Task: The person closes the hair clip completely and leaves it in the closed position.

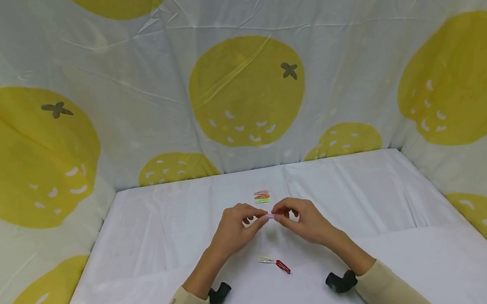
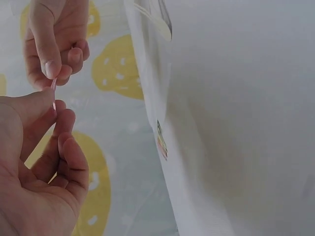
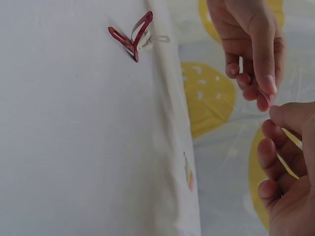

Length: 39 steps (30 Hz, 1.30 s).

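Observation:
A small pink snap hair clip [image 1: 270,216] is held above the table between both hands. My left hand [image 1: 234,229] pinches one end of it between thumb and fingertips. At the other end, the thumb and fingertips of my right hand [image 1: 307,221] pinch it too. In the left wrist view only a thin edge of the pink clip [image 2: 53,93] shows; fingers cover the rest. Nearer to me on the table lie a red snap clip [image 1: 283,267], its two parts spread apart, and a cream clip [image 1: 266,260] beside it.
Beyond the hands, a pink clip [image 1: 261,192], an orange clip [image 1: 262,197] and a green clip [image 1: 262,201] lie in a row. A white cloth covers the table [image 1: 153,236]. Hanging cloth printed with yellow fruit [image 1: 246,90] stands behind and at both sides.

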Each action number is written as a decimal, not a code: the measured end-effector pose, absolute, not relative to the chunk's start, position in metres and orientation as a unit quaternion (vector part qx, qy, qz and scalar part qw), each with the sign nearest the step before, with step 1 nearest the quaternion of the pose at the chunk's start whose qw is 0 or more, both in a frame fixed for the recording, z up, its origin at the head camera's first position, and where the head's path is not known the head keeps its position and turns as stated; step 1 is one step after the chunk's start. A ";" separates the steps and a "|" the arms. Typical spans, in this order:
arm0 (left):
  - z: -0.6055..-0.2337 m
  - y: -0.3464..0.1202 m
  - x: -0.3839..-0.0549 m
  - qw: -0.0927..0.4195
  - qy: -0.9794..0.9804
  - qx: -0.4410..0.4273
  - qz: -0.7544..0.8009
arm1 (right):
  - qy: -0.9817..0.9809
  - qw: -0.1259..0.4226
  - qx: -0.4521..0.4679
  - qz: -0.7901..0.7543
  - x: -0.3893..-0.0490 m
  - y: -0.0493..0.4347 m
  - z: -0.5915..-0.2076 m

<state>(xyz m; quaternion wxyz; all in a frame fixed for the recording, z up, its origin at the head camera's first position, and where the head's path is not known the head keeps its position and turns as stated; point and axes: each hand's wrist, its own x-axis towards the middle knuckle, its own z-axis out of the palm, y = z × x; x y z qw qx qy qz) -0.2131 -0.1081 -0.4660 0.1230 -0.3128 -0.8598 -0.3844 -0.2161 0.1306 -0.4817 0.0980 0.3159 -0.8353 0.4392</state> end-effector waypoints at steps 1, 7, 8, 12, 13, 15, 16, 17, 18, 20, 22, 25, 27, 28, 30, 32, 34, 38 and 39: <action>-0.466 -0.107 -0.214 0.128 -0.860 -0.311 -0.384 | -0.835 0.103 0.315 0.438 -0.217 0.131 -0.482; -0.463 -0.102 -0.224 0.134 -0.867 -0.286 -0.385 | -0.850 0.130 0.291 0.420 -0.227 0.129 -0.480; -0.462 -0.101 -0.226 0.131 -0.869 -0.279 -0.388 | -0.852 0.134 0.286 0.417 -0.229 0.128 -0.480; -0.461 -0.098 -0.230 0.110 -0.875 -0.252 -0.398 | -0.855 0.152 0.275 0.413 -0.234 0.125 -0.480; -0.461 -0.098 -0.231 0.104 -0.877 -0.245 -0.401 | -0.855 0.156 0.272 0.413 -0.235 0.125 -0.480; -0.462 -0.097 -0.233 0.094 -0.878 -0.237 -0.406 | -0.855 0.161 0.268 0.413 -0.237 0.124 -0.479; -0.463 -0.097 -0.234 0.091 -0.877 -0.235 -0.409 | -0.856 0.163 0.266 0.412 -0.237 0.124 -0.479; -0.464 -0.097 -0.235 0.088 -0.876 -0.234 -0.412 | -0.856 0.165 0.263 0.412 -0.238 0.123 -0.479; -0.465 -0.097 -0.235 0.086 -0.874 -0.237 -0.416 | -0.856 0.168 0.262 0.413 -0.239 0.123 -0.479; -0.467 -0.097 -0.237 0.089 -0.869 -0.245 -0.420 | -0.856 0.172 0.256 0.416 -0.240 0.122 -0.479; -0.469 -0.097 -0.240 0.095 -0.863 -0.257 -0.424 | -0.855 0.177 0.250 0.419 -0.241 0.122 -0.479; -0.471 -0.097 -0.243 0.103 -0.859 -0.267 -0.424 | -0.856 0.178 0.240 0.422 -0.243 0.122 -0.478; -0.471 -0.099 -0.245 0.108 -0.857 -0.269 -0.426 | -0.857 0.176 0.238 0.422 -0.244 0.121 -0.479; -0.472 -0.099 -0.245 0.111 -0.856 -0.271 -0.427 | -0.858 0.173 0.238 0.421 -0.245 0.121 -0.479; -0.472 -0.101 -0.246 0.117 -0.856 -0.274 -0.423 | -0.858 0.171 0.239 0.421 -0.245 0.121 -0.479; -0.472 -0.103 -0.247 0.123 -0.855 -0.282 -0.418 | -0.858 0.172 0.240 0.421 -0.245 0.120 -0.479; -0.472 -0.104 -0.248 0.132 -0.853 -0.292 -0.413 | -0.856 0.171 0.241 0.424 -0.244 0.120 -0.478; -0.472 -0.107 -0.248 0.154 -0.842 -0.312 -0.413 | -0.855 0.165 0.243 0.427 -0.243 0.120 -0.479; -0.473 -0.107 -0.247 0.158 -0.839 -0.316 -0.414 | -0.855 0.164 0.245 0.427 -0.242 0.120 -0.479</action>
